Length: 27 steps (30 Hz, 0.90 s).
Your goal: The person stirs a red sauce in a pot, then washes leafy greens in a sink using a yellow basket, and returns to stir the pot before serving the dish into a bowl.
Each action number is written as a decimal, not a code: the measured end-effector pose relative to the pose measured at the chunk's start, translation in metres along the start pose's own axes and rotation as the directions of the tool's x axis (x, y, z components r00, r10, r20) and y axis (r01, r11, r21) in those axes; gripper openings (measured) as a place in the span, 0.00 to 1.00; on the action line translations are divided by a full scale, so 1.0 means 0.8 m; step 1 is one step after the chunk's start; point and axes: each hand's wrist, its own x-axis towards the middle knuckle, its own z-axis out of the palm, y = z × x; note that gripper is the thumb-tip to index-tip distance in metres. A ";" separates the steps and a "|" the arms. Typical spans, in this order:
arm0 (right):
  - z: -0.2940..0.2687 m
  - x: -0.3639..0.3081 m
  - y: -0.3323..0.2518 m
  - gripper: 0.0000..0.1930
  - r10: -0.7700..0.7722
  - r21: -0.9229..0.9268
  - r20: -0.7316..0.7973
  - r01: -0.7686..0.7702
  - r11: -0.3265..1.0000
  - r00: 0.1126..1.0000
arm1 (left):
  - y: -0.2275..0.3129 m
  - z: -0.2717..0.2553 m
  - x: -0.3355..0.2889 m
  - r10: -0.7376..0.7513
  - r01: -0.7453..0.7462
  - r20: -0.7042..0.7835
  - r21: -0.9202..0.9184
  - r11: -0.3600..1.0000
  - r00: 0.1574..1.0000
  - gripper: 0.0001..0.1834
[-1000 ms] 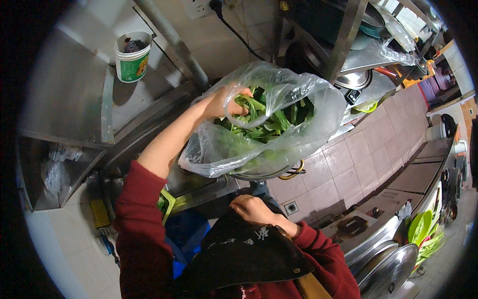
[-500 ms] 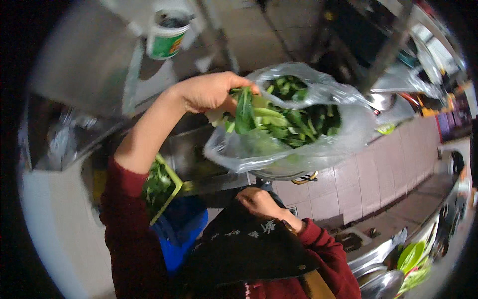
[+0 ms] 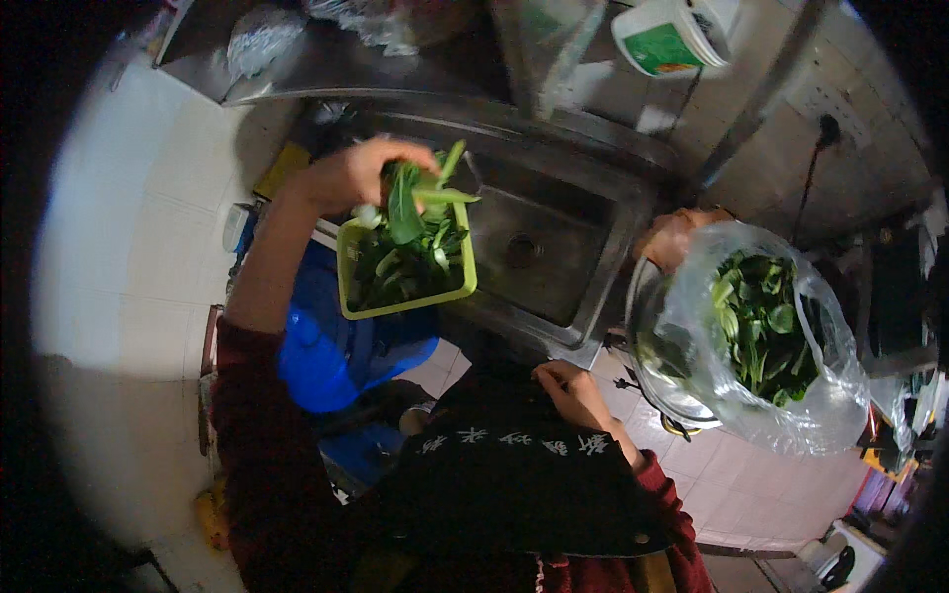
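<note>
At the far left of the sink, my left hand [image 3: 354, 176] is closed around a small bunch of leafy greens [image 3: 403, 203]. It hangs over a yellow-green basket [image 3: 410, 304] with more greens inside. My right hand [image 3: 573, 392] is low, by the sink's front corner and the edge of my dark apron [image 3: 524, 484]. Its fingers are curled inward, and whatever they may grip is hidden. Off to the right, a clear plastic bag [image 3: 825, 420] gapes open, full of the same greens.
The metal sink [image 3: 573, 237] lies between basket and bag. A metal pot [image 3: 645, 336] sits under the bag, beside a brownish rounded thing [image 3: 677, 237]. A blue container [image 3: 311, 341] stands below the basket. A white bucket [image 3: 660, 38] is behind the sink.
My left hand has carried the greens from the plastic bag leftward to above the basket. The view has swung left. My right hand stays low in front of me.
</note>
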 end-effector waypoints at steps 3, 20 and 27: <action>0.036 0.049 0.008 0.12 0.038 0.086 0.070 -0.044 0.995 0.997 | -0.143 0.046 -0.077 -0.300 0.300 -0.106 -0.024 0.954 0.948 0.26; 0.254 0.235 0.083 0.19 0.368 0.790 0.220 -0.386 0.476 0.903 | -0.340 0.109 -0.166 -0.283 0.282 0.108 0.029 0.959 0.953 0.38; 0.209 0.229 0.022 0.12 0.448 0.871 0.140 -0.325 0.368 0.883 | -0.276 0.064 -0.139 0.054 -0.064 0.074 0.147 0.987 0.996 0.30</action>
